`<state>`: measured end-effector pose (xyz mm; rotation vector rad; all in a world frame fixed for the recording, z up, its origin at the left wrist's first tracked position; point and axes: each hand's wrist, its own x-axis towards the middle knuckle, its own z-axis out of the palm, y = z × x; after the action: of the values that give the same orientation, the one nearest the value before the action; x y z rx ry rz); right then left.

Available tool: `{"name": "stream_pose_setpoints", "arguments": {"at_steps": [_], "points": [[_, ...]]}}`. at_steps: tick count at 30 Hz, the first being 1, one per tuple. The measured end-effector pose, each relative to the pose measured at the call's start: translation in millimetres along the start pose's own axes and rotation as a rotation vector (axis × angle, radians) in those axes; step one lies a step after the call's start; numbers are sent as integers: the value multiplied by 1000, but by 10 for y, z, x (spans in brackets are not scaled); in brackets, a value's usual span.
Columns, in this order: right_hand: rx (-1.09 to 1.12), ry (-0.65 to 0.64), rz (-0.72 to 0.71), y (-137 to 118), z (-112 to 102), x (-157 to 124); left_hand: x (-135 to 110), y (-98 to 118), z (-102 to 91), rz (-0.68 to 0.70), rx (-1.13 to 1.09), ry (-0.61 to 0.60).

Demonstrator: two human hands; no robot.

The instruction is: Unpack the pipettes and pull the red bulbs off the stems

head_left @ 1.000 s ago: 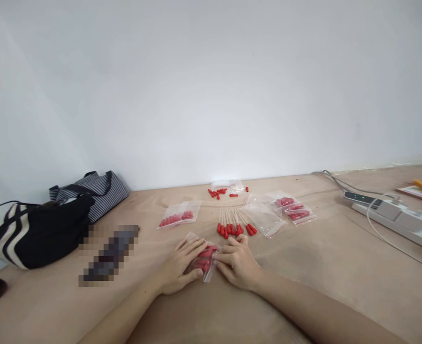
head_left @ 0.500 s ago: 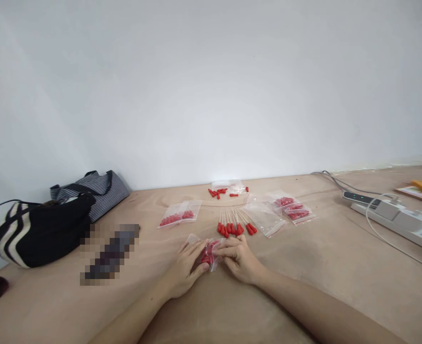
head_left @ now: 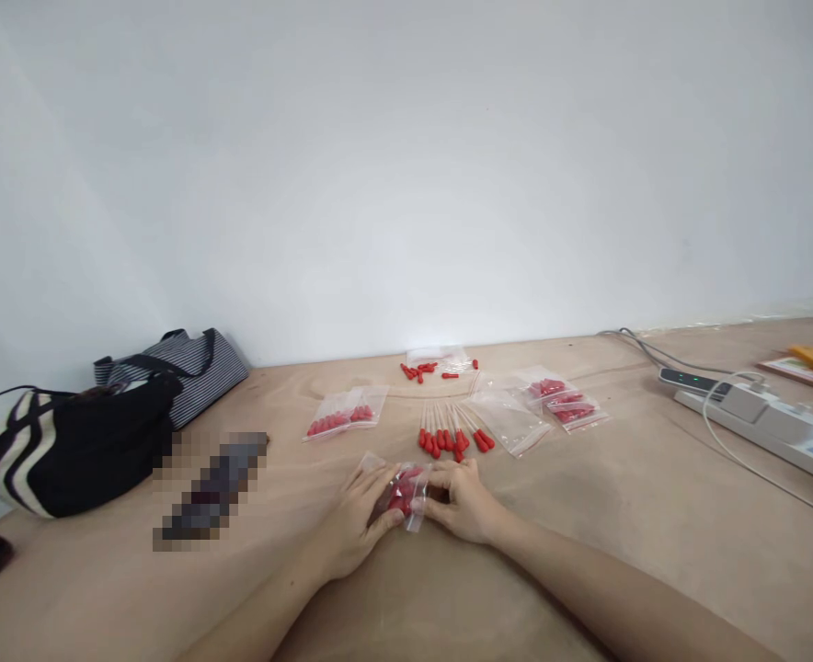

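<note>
Between my two hands, low over the table, is a clear zip bag (head_left: 414, 521) with red rubber bulbs (head_left: 401, 496) inside. My left hand (head_left: 365, 506) grips its left side, fingers over the top and thumb at the near edge. My right hand (head_left: 462, 499) pinches the right edge between thumb and fingers. Just beyond lie several droppers (head_left: 440, 439) with red bulbs and pale, thin stems, fanned out on the table. An open-looking flat zip bag (head_left: 513, 421) rests to their right.
Filled bags of red bulbs lie left (head_left: 341, 416) and right (head_left: 566, 402). Loose red bulbs (head_left: 418, 370) are near the wall. A power strip (head_left: 772, 428) with cables stands right; a black bag (head_left: 109, 450), a striped bag (head_left: 210, 368) and a pixelated dark object (head_left: 213, 487) are left.
My right fingers have shifted from over the bag to its right edge, showing more of the bag. My left hand stays nearly still.
</note>
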<state>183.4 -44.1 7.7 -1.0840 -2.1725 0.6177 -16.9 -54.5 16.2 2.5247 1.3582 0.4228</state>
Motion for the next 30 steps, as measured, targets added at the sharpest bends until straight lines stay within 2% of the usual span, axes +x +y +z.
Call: {"name": "stream_pose_setpoints", "arguments": {"at_steps": [4,7,13,18,24,30], "points": [[29,-32,85,-44,28,-2,-4,2,2,0,12,7],[37,-10,139,-94,62,-5,-6,-6,0,4,5,2],[-11,-20,57,-158,76,-19,-1,-22,-7,44,-15,3],[-131,51,76,-130,44,-28,-8,-48,18,11,9,-1],[-173,-5,20,-147,5,-44,-10,-45,16,44,31,35],[-113,-28,64,-125,-30,-36,-13,-69,19,32,57,3]]}}
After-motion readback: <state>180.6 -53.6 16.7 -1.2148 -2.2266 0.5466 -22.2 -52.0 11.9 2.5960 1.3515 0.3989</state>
